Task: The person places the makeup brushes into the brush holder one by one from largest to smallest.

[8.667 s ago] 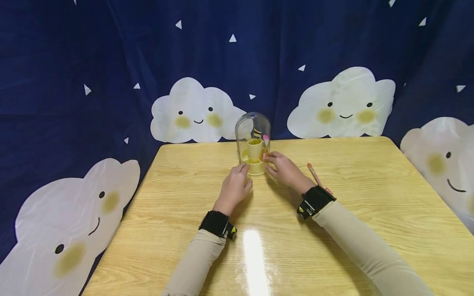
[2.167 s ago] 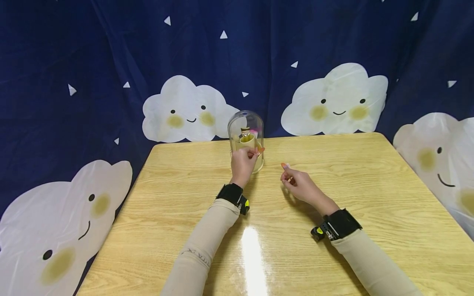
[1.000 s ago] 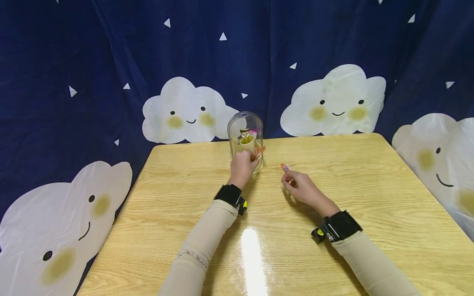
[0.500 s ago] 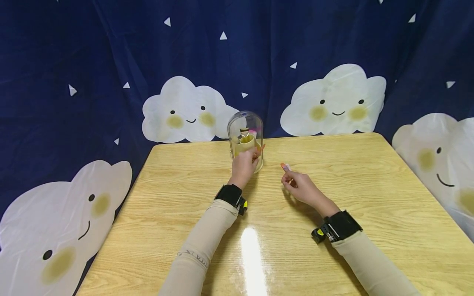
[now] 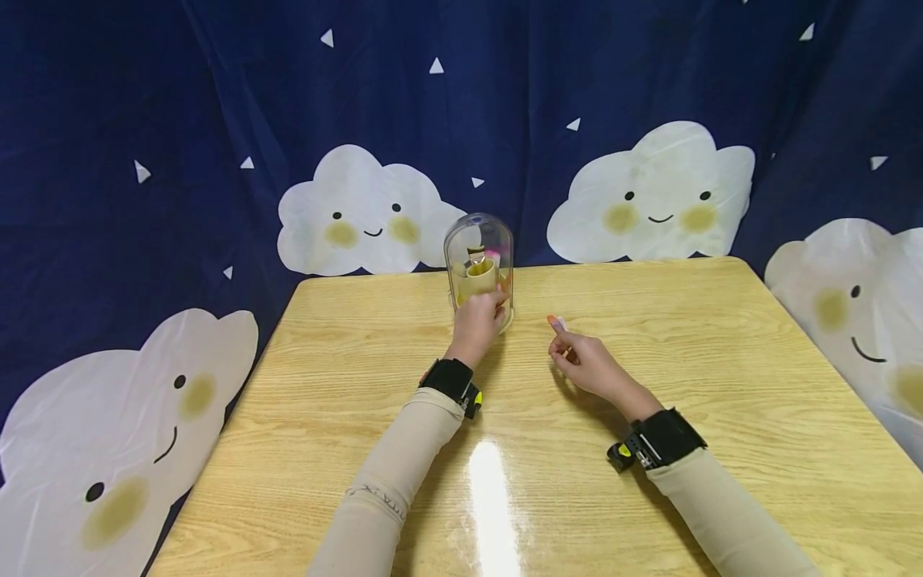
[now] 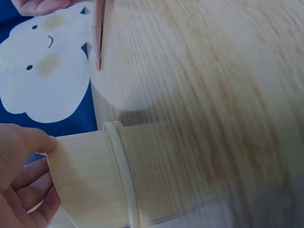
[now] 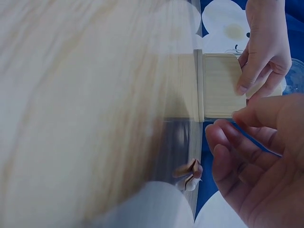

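Observation:
At the table's back stands a cream holder (image 5: 481, 279) with a central cup and compartments, under a clear dome (image 5: 477, 232). My left hand (image 5: 478, 322) reaches into its near side, thumb tip at the compartment's rim (image 6: 52, 147) and bent fingers behind it. An orange piece (image 5: 506, 283) shows just above those fingers. What my left fingers hold is hidden, so I cannot tell. My right hand (image 5: 587, 365) stays right of the holder, fingers loosely curled with nothing in them. Just beyond it lies a slim makeup brush (image 6: 97, 35), its orange end (image 5: 554, 320) showing in the head view.
A pink brush head (image 5: 492, 256) and a black-and-gold piece (image 5: 476, 254) stand inside the dome. The wooden table (image 5: 324, 361) ends close behind the holder at a dark blue curtain (image 5: 505, 104) printed with clouds. A light reflection (image 5: 493, 505) crosses the table's front.
Half a second ago an orange-ended stick slanted out right of my left hand, past the dome's edge; now only an upright orange piece shows there. The right hand has barely moved.

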Motion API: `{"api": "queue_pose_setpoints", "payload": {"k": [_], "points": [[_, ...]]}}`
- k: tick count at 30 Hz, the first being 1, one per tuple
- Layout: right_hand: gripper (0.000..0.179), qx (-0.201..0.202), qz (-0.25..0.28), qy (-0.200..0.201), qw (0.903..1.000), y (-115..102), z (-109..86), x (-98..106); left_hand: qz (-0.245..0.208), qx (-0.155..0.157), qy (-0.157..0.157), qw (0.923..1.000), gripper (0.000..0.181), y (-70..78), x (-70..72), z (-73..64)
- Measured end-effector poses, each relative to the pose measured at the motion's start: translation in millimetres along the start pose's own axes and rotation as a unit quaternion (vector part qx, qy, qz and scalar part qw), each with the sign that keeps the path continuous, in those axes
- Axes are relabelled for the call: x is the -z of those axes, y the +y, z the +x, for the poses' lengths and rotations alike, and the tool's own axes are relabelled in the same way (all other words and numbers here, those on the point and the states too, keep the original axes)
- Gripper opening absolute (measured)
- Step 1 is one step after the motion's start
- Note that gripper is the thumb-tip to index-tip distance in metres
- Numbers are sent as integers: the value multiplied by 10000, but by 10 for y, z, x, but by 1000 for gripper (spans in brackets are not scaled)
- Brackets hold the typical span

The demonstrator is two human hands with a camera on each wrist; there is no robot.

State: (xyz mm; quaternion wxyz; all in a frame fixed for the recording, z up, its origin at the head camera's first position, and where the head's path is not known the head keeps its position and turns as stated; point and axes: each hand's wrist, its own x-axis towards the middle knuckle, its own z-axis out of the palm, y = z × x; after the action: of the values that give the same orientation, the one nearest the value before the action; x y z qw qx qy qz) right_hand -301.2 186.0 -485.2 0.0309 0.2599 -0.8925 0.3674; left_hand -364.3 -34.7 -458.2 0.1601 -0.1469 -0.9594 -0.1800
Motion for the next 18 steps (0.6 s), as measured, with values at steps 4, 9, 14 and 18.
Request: {"api": "queue_pose_setpoints", "payload": {"k": [4,9,14,18], "points": [[4,-64,33,-49,10000,-5,0,-7,-57,-100,112,9999,23,-13,-11,-1],[4,-71,76,-41,9999,-14,2,-8,-118,-274,304,9991,19,-13,-27,1],[4,-72,46,-36,10000,-5,-1,-3,-113,-349,482,9982,14,-1,-24,-5],[4,-70,-19,-55,10000,15,-7,-8,-134,-297,417,9986,14,12,-27,-7]]}}
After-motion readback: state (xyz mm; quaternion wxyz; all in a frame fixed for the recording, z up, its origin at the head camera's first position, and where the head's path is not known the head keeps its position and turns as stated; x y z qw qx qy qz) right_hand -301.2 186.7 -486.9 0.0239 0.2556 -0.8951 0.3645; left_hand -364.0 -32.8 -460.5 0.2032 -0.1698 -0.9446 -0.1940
